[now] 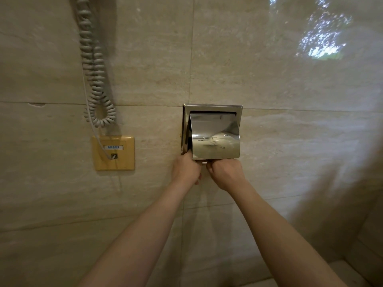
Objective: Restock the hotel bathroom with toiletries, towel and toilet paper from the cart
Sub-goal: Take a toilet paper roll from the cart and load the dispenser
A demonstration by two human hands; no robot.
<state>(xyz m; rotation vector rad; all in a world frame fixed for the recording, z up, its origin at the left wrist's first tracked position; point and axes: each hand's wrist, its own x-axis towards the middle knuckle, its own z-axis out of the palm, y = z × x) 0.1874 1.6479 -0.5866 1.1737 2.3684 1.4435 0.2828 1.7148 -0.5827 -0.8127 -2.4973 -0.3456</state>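
A recessed chrome toilet paper holder (pixel 213 112) is set in the beige stone wall, its shiny curved cover (pixel 215 139) hanging down over the recess. My left hand (pixel 185 169) reaches up under the cover's lower left corner, fingers curled into the recess. Close beside it, my right hand (pixel 226 172) is at the cover's bottom edge with its fingers curled under it. A small white scrap (pixel 204 162) shows between the two hands. The cover hides the fingertips and whatever is inside the holder.
A coiled grey phone cord (pixel 94 75) hangs on the wall to the left and runs into a yellowed wall socket (pixel 114 153). A pale ledge (pixel 350 272) shows at the bottom right. Window light reflects on the wall at the top right.
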